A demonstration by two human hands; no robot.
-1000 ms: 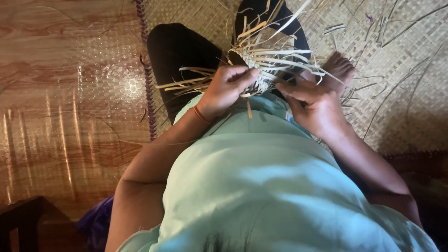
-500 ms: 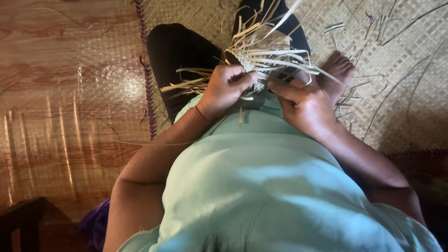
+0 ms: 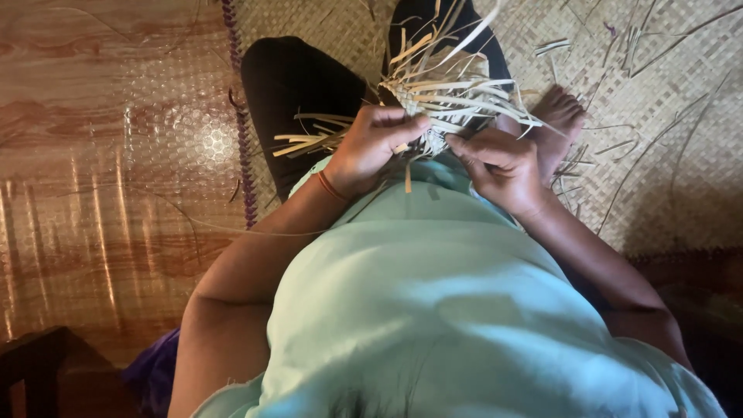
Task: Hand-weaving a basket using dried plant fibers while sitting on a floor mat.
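The fingers (image 3: 402, 124) of the left hand (image 3: 371, 147) were curled tight around a few pale straw strips (image 3: 449, 97), pinching them where they gathered into a small woven knot (image 3: 429, 142). The fingers (image 3: 468, 147) of the right hand (image 3: 503, 166) were bent in close from the other side, their tips pressed on the same knot, so both hands met on it with hardly a gap between them. From that knot the loose strips fanned out far and to both sides, some pointing left over a black-clad knee (image 3: 298, 89) and most spraying right and away from the body. One short strip end (image 3: 408, 178) hung down near the chest. A thin orange band (image 3: 331, 186) sat on the left wrist. The bundle was held above the lap, just beyond a pale green shirt (image 3: 433, 310) that filled the near part of the view. A bare foot (image 3: 561, 124) rested just right of the right hand, on a woven mat (image 3: 658, 116) littered with stray strips. The mat's dark purple edge (image 3: 241, 131) ran along its left side, and beyond it lay a shiny wood-patterned floor (image 3: 101, 155).
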